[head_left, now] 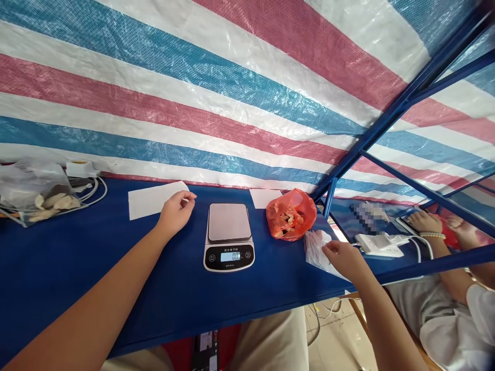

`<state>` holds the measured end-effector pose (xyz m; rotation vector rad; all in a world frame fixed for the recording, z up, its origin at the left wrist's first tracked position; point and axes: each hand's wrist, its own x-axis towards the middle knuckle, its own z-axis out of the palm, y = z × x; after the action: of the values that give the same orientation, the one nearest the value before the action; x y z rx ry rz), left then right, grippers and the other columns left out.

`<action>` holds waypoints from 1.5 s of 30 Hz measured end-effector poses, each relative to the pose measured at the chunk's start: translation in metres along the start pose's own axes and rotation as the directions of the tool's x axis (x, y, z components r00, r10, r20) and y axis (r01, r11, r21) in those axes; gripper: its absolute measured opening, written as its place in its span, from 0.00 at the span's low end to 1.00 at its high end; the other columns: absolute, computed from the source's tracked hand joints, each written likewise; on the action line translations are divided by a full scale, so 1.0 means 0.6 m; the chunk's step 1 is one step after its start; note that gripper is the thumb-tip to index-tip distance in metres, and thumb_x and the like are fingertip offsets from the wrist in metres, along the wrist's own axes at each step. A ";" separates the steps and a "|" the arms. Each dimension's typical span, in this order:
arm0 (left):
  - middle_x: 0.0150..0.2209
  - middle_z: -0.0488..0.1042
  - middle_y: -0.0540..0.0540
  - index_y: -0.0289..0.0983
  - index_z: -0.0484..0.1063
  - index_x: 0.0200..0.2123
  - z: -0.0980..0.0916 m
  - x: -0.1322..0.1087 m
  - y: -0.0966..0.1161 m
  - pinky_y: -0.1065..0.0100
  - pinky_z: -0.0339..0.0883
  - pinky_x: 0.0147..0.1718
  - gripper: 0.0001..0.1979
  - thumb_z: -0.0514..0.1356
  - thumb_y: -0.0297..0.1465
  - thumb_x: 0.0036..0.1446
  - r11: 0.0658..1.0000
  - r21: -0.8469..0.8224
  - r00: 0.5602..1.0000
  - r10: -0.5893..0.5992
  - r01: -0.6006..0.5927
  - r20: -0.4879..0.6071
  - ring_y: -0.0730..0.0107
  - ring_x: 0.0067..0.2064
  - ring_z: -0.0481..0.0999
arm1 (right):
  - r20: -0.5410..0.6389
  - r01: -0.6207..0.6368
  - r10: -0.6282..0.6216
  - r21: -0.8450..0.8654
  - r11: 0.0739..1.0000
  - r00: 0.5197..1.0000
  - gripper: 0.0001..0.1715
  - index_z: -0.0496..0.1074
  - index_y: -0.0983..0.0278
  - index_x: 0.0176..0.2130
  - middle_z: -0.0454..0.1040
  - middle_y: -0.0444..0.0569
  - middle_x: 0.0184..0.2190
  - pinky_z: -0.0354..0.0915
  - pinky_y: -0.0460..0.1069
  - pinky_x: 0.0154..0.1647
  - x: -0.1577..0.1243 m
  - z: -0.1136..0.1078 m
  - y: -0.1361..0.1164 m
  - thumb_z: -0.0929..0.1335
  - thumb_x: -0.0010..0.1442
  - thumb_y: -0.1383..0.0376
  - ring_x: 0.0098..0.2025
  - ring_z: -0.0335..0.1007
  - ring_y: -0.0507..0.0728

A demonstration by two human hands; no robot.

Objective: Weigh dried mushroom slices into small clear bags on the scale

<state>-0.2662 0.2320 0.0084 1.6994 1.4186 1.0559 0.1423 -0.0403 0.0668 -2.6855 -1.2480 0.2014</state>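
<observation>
**Digital scale [229, 222] reads 0.0 on blue table [166, 288]**

A person seated at the table has both bare hands over its surface, with the scale lying flat between them, its plate bare and its display lit. The left hand [177, 212] is at the right end of a white sheet [149, 200], fingers curled loosely inward; whether they grip anything cannot be told from this angle. The right hand [342, 257] has thumb and fingers pinched on a thin plastic bag [315, 246], which lies crumpled near the table's front edge. Just beyond that bag sits an open red bag [291, 214] with pale and dark pieces inside, to the right of the scale. A smaller white paper [265, 197] lies just beside it. Behind, a striped tarp [193, 93] hangs; at right, past a blue metal frame [371, 136], is a co-worker's arm [450, 257] with a bracelet.
</observation>
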 end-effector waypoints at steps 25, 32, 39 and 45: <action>0.48 0.76 0.43 0.38 0.71 0.45 0.000 -0.001 -0.014 0.66 0.70 0.37 0.11 0.56 0.35 0.61 0.981 -0.126 0.967 0.115 -0.146 -0.228 0.70 0.36 0.72 | -0.104 0.059 0.005 0.604 0.795 0.995 0.18 0.77 0.62 0.31 0.78 0.47 0.27 0.72 0.50 0.30 0.006 -0.037 -0.092 0.72 0.53 0.50 0.29 0.77 0.60; 0.45 0.74 0.43 0.39 0.69 0.49 -0.006 -0.091 0.094 0.60 0.73 0.44 0.14 0.62 0.34 0.60 0.672 -0.062 0.655 0.691 -0.738 -0.305 0.65 0.43 0.75 | -0.231 0.326 -0.235 0.557 0.764 0.944 0.20 0.78 0.60 0.36 0.80 0.47 0.30 0.69 0.46 0.31 -0.096 -0.095 -0.155 0.70 0.62 0.46 0.32 0.78 0.57; 0.77 0.38 0.30 0.41 0.29 0.77 0.145 -0.244 0.220 0.38 0.54 0.70 0.78 0.77 0.52 0.35 0.712 -0.568 0.543 0.693 -0.412 0.475 0.32 0.76 0.47 | -0.340 0.443 -0.362 0.199 0.874 0.868 0.16 0.77 0.58 0.31 0.79 0.44 0.26 0.66 0.43 0.24 -0.207 -0.082 -0.184 0.70 0.61 0.51 0.23 0.74 0.52; 0.75 0.44 0.29 0.43 0.32 0.76 0.261 -0.289 0.192 0.39 0.55 0.70 0.82 0.80 0.48 0.26 0.567 -0.777 0.474 0.782 -0.274 0.404 0.32 0.73 0.56 | -0.281 0.266 -0.217 0.149 0.953 0.935 0.18 0.76 0.56 0.26 0.76 0.43 0.19 0.61 0.44 0.13 -0.251 -0.035 -0.148 0.68 0.59 0.49 0.15 0.69 0.54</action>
<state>-0.0888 0.0409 0.0127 1.7630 -0.1137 0.8409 -0.0159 -0.1018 0.1134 -2.2866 -1.3840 -0.0681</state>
